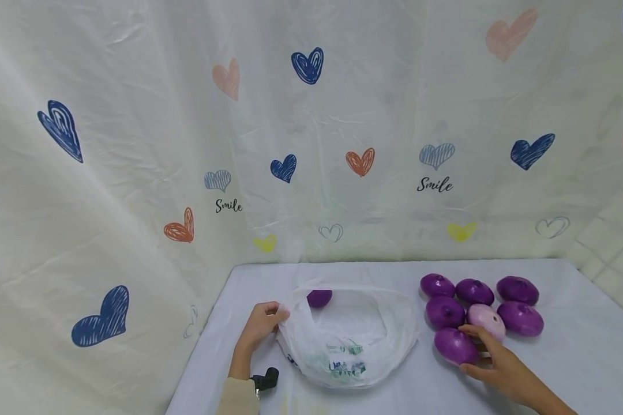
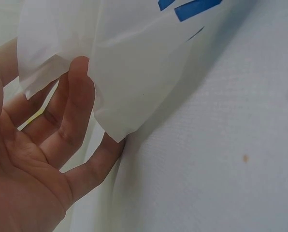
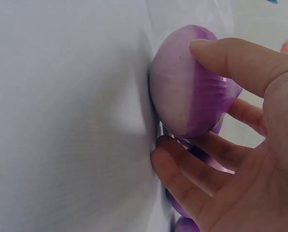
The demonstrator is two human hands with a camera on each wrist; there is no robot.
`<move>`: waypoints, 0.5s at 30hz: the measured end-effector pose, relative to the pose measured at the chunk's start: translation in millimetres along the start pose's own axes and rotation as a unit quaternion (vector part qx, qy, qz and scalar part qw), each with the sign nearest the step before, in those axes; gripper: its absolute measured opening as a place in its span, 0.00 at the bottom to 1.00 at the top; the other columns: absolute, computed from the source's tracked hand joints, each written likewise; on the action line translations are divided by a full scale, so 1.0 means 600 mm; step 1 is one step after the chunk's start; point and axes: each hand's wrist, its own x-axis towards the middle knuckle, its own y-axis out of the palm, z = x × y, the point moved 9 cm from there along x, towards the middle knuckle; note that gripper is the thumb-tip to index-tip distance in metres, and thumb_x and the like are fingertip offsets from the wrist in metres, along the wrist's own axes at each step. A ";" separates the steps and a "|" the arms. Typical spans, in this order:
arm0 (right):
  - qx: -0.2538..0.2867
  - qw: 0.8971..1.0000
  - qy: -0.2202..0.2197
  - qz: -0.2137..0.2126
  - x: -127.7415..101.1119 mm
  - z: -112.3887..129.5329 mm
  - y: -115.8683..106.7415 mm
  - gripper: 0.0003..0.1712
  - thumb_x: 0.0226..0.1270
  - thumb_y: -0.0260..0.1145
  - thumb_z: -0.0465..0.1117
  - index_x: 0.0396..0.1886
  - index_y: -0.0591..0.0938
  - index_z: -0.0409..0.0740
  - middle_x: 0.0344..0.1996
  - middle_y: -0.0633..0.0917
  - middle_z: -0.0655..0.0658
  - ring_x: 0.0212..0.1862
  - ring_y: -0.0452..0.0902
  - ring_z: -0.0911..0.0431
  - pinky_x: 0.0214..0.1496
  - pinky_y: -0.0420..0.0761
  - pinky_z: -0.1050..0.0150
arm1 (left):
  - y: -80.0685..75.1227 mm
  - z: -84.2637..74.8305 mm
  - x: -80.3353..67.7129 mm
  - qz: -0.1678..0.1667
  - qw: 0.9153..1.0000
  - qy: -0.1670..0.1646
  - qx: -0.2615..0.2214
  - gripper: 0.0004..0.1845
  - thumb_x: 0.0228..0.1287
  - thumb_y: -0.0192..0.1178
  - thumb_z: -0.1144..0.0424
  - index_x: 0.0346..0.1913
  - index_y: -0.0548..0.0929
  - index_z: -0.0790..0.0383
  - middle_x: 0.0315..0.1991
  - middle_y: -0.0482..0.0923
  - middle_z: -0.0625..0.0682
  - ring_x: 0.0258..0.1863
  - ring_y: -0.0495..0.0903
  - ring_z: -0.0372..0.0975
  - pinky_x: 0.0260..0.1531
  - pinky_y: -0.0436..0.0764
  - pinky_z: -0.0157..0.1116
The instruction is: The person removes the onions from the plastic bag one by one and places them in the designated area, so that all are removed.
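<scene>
Head view showed your right hand [image 1: 500,369] gripping the nearest purple onion [image 1: 455,346] at the cluster's front edge, thumb and fingers curled round it; your left hand [image 1: 262,325] pinched the white plastic bag [image 1: 353,340] rim, its fingertips hidden.

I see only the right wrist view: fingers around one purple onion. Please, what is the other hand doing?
Observer: The left hand holds the rim of a white plastic bag, keeping it open.
Operator: Is something already inside the bag?
Observer: One purple onion shows through its opening.
Operator: How many onions are outside?
Observer: Seven on the table, counting the one your right hand grips; one of them is paler.
</scene>
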 end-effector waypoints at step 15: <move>-0.045 0.998 -0.033 -0.029 0.008 0.032 -0.032 0.32 0.59 0.77 0.39 0.63 0.77 0.44 0.57 0.77 0.57 0.51 0.72 0.78 0.41 0.81 0.68 | 0.001 0.002 0.001 0.006 1.000 0.007 -0.003 0.15 0.68 0.67 0.54 0.46 0.86 0.63 0.36 0.82 0.51 0.32 0.77 0.40 0.34 0.78 0.36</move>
